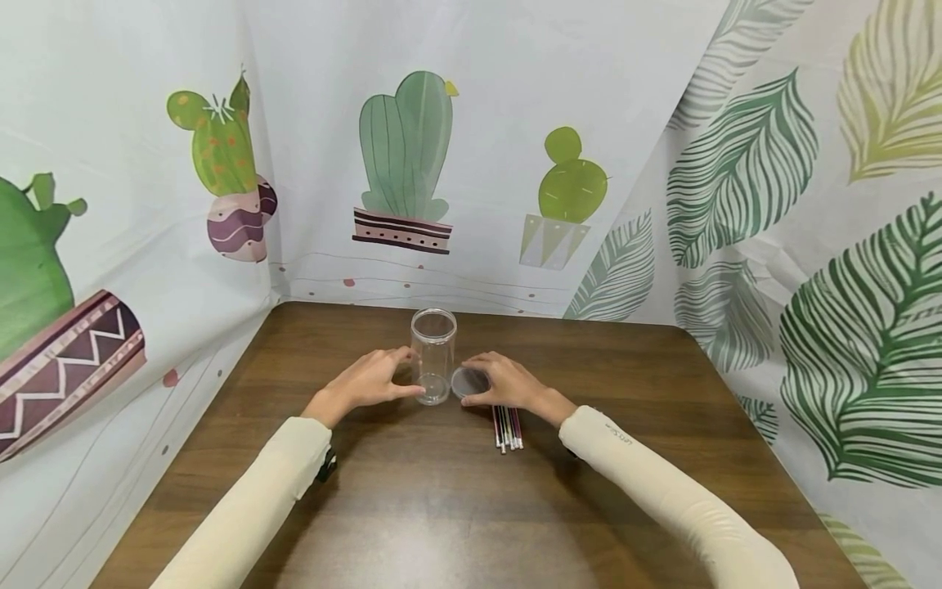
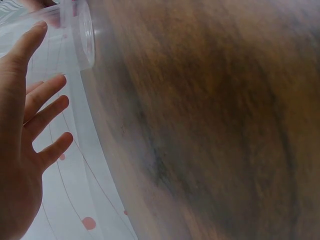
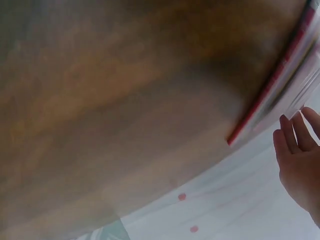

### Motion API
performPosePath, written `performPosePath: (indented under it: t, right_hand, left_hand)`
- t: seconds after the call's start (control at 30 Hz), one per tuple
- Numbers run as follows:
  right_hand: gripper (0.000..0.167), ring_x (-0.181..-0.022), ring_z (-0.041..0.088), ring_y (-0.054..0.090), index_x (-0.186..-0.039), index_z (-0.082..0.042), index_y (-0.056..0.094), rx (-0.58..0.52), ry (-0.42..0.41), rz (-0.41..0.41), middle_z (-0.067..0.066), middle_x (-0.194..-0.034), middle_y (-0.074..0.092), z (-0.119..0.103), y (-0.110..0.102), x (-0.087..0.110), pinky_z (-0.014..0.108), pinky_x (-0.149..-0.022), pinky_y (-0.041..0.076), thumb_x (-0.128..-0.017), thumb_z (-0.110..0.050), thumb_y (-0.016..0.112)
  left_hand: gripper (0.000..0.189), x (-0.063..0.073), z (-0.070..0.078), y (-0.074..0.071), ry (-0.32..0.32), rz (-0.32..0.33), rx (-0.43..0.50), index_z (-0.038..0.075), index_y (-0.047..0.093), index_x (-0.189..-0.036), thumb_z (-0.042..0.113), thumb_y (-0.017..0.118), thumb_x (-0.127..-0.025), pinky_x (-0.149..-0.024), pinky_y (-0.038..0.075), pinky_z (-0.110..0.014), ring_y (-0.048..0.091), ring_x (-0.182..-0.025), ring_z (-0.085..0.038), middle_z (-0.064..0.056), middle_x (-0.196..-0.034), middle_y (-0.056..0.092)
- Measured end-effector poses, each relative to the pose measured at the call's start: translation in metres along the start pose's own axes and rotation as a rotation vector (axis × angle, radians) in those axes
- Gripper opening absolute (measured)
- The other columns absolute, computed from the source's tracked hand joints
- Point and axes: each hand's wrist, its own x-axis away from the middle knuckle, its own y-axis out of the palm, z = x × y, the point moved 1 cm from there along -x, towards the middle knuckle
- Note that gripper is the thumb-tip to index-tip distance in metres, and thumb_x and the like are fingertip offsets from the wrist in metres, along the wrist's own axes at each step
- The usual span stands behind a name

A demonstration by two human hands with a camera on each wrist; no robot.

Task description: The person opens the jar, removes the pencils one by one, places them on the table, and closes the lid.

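A clear, open-topped cylindrical jar [image 1: 434,352] stands upright on the wooden table. My left hand [image 1: 375,378] is at its left side, thumb and fingers spread apart; in the left wrist view the fingers [image 2: 47,112] are straight beside the clear wall. Just right of the jar is a round clear lid [image 1: 468,382]. My right hand [image 1: 511,383] reaches over it from the right, with thumb and fingertips at opposite sides of its rim. Several thin pencils [image 1: 508,429] lie side by side under and in front of the right hand, their far ends hidden by it.
The brown wooden table [image 1: 441,507] extends toward me and to both sides. A white curtain [image 1: 316,164] printed with cacti and leaves hangs along its back and sides.
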Motion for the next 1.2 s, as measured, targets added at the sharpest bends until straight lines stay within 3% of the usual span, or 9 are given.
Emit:
performPosePath:
  t: [0.33,0.57,0.73,0.9,1.2]
  right_hand:
    - [0.074,-0.124,0.032,0.063,-0.137,-0.001,0.065,-0.030,-0.025,0.112,0.017,-0.138,0.065,0.002,-0.058,-0.019,0.039,-0.096,0.058,-0.080,-0.043,0.090]
    - [0.077,-0.134,0.035,0.057,-0.141,0.000,0.061,-0.047,-0.010,0.140,0.019,-0.143,0.062,-0.008,-0.116,-0.036,0.044,-0.112,0.047,-0.082,-0.041,0.089]
    - [0.076,-0.131,0.033,0.059,-0.143,-0.001,0.061,-0.092,0.006,0.153,0.018,-0.144,0.061,-0.020,-0.145,-0.046,0.043,-0.112,0.048,-0.083,-0.039,0.089]
    - [0.076,-0.131,0.030,0.060,-0.144,-0.005,0.061,-0.090,-0.013,0.142,0.014,-0.145,0.061,-0.033,-0.152,-0.055,0.041,-0.111,0.048,-0.084,-0.044,0.087]
    - [0.073,-0.124,0.027,0.065,-0.141,-0.004,0.063,-0.107,-0.147,0.062,0.013,-0.142,0.064,-0.058,-0.139,-0.067,0.037,-0.103,0.054,-0.084,-0.042,0.087]
  left_hand:
    - [0.067,0.000,0.000,0.000,0.000,0.010,0.000,0.012,0.061,-0.134,0.055,0.081,-0.086,-0.106,0.052,-0.047,0.065,-0.124,-0.030,-0.013,-0.134,0.069]
    - [0.065,0.000,-0.001,0.001,0.006,0.008,0.011,0.014,0.061,-0.132,0.056,0.080,-0.086,-0.106,0.052,-0.048,0.065,-0.124,-0.029,-0.013,-0.134,0.069]
    - [0.064,0.001,-0.001,0.002,0.004,0.006,0.018,0.015,0.061,-0.131,0.057,0.080,-0.086,-0.105,0.052,-0.048,0.065,-0.124,-0.029,-0.013,-0.135,0.068]
    - [0.065,0.002,-0.002,0.002,0.004,0.005,0.014,0.015,0.061,-0.131,0.059,0.079,-0.087,-0.104,0.053,-0.048,0.065,-0.124,-0.029,-0.012,-0.134,0.069]
    - [0.064,0.000,-0.001,0.001,0.008,-0.001,0.023,0.012,0.061,-0.132,0.052,0.081,-0.087,-0.103,0.054,-0.049,0.066,-0.122,-0.029,-0.014,-0.133,0.069]
